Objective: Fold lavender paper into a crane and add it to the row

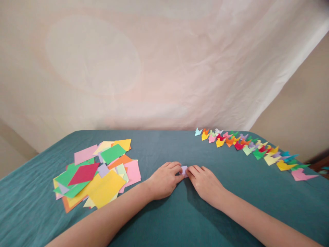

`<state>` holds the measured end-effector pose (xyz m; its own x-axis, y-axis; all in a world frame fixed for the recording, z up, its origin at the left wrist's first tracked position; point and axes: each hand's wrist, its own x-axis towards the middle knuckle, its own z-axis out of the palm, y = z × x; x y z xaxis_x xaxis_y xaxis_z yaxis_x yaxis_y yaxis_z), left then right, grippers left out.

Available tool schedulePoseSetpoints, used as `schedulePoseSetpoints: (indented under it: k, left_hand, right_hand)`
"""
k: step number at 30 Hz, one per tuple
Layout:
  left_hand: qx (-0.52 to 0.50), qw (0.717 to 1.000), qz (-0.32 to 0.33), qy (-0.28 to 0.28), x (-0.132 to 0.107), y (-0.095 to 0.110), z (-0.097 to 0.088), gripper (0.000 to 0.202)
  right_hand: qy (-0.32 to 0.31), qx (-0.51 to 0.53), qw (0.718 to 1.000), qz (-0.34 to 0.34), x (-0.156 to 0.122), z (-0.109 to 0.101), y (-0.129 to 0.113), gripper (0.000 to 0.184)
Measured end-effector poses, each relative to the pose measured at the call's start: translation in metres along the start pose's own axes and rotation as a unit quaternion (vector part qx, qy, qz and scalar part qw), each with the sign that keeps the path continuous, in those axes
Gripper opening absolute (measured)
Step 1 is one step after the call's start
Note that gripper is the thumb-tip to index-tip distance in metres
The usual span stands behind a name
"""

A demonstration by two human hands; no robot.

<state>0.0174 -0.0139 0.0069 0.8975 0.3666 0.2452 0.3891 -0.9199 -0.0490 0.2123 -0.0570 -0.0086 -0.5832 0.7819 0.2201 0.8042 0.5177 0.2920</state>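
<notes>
A small lilac piece of folded paper (184, 170) lies on the teal tablecloth (180, 219) between my two hands. My left hand (166, 179) rests knuckles up, its curled fingertips pressing on the paper's left side. My right hand (205, 181) mirrors it, fingertips pinched on the paper's right side. Most of the paper is hidden under the fingers.
A loose heap of coloured paper squares (97, 173) lies to the left. A curving row of several folded paper cranes (252, 147) runs along the far right of the table. A pale cloth backdrop (154, 68) hangs behind the table.
</notes>
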Motion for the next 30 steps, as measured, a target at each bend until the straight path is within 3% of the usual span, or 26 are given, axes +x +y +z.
schedulePoseSetpoints:
  k: [22,30]
  left_hand:
    - [-0.063,0.998,-0.006,-0.001,-0.005,-0.003,0.008,0.034]
    - [-0.103,0.994,-0.022,-0.007,-0.01,-0.005,0.01,0.04]
  right_hand:
    - [-0.009,0.013,0.999,0.033,-0.002,0.005,-0.002,0.025]
    - [0.014,0.104,0.991,0.081,-0.005,0.004,0.01,0.035]
